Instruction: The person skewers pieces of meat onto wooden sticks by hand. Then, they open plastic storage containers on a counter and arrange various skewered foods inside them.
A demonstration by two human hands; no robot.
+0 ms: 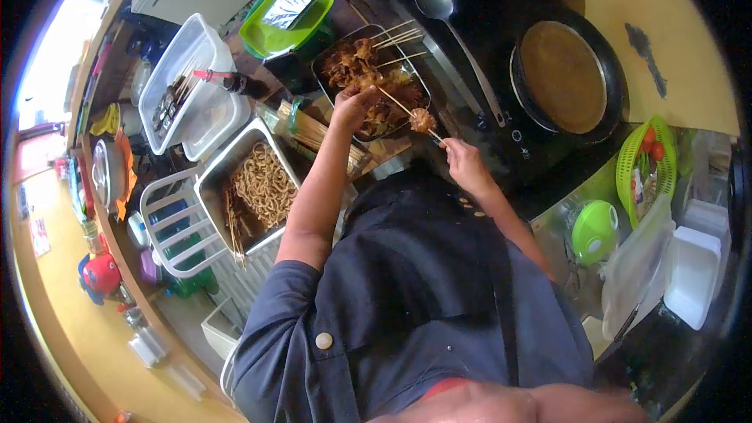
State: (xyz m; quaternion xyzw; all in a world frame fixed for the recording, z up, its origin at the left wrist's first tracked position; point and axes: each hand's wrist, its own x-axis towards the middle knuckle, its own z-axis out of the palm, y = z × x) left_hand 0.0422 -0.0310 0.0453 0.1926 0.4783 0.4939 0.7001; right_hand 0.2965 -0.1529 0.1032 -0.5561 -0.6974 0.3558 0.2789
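My right hand (pixel 468 166) pinches the lower end of a wooden skewer (pixel 398 102), which slants up and to the left. One piece of sauced meat (pixel 423 120) is threaded on it, close to my right fingers. At the skewer's other end, my left hand (pixel 354 107) is closed over a metal tray (pixel 427 94); what its fingers grip is hidden. Brown marinated meat (pixel 348 63) fills that tray, and several sticks poke out over its far right edge. A bundle of bare skewers (pixel 309 129) lies just left of my left forearm.
Left stands a rectangular container (pixel 200 180) of coiled skewered food (pixel 266 184), near a clear plastic tub (pixel 149 110). A green-lidded box (pixel 254 31) is behind. On the right are a black cooktop (pixel 489 31), a ladle (pixel 470 51), a pan (pixel 564 78) and a green basket (pixel 624 168).
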